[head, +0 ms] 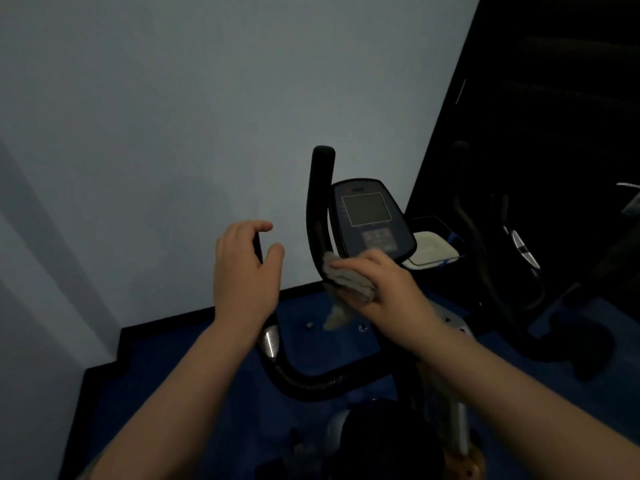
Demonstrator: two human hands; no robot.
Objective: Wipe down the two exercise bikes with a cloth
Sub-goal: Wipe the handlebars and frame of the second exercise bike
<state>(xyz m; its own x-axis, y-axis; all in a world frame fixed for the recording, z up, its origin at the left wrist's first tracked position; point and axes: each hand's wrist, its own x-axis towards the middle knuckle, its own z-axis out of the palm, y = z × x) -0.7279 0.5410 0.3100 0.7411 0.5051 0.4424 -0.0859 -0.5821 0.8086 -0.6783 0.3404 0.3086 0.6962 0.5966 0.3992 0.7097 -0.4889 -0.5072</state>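
An exercise bike (pixel 311 379) stands right below me, with black curved handlebars and a dark console (pixel 370 216) with a grey screen. My right hand (pixel 384 285) holds a grey cloth (pixel 346 278) pressed against the right upright handlebar (pixel 317 209), just below the console. My left hand (pixel 244 271) curls loosely around the left handlebar grip, whose upper part is hidden behind the fingers. A second bike (pixel 512 258) stands to the right in deep shadow, only partly visible.
A pale wall (pixel 173 133) rises close ahead and to the left, with a black skirting along the blue floor (pixel 194 368). A folded white towel (pixel 433 249) lies in a blue tray behind the console. The right side is very dark.
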